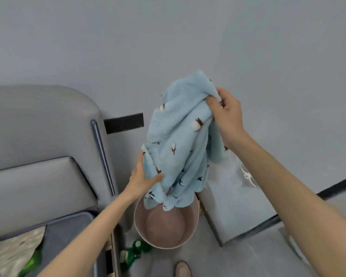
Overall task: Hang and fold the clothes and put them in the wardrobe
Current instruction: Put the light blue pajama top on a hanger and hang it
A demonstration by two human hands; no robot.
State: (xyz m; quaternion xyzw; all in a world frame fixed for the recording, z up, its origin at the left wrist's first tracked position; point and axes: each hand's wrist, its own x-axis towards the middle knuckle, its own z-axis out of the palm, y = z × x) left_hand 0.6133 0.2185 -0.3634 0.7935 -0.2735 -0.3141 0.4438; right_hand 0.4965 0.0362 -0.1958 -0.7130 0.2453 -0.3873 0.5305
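Head view: both bare arms raised in front of a grey wall. Right hand (227,114) clenched on the upper corner of a light blue towel (178,140) with small dark bird-like prints, fingers closed tight into the fabric. Left hand (143,176), lower and to the left of the right one, gripping the towel's side edge, thumb across the cloth, fingers hidden behind it. Towel bunched and hanging between the two hands, its lower hem dangling just above a round pink basket (166,222) on the floor, directly below the left hand. Grey padded headboard (44,136) left of the left hand, with a bed corner and patterned bedding (12,250) beneath that forearm. Green bottles (134,252) on the floor beside the basket. Pale low cabinet (238,200) under the right forearm, a small white object on top, too blurred to identify. Tip of a beige shoe (183,268) at the bottom edge.
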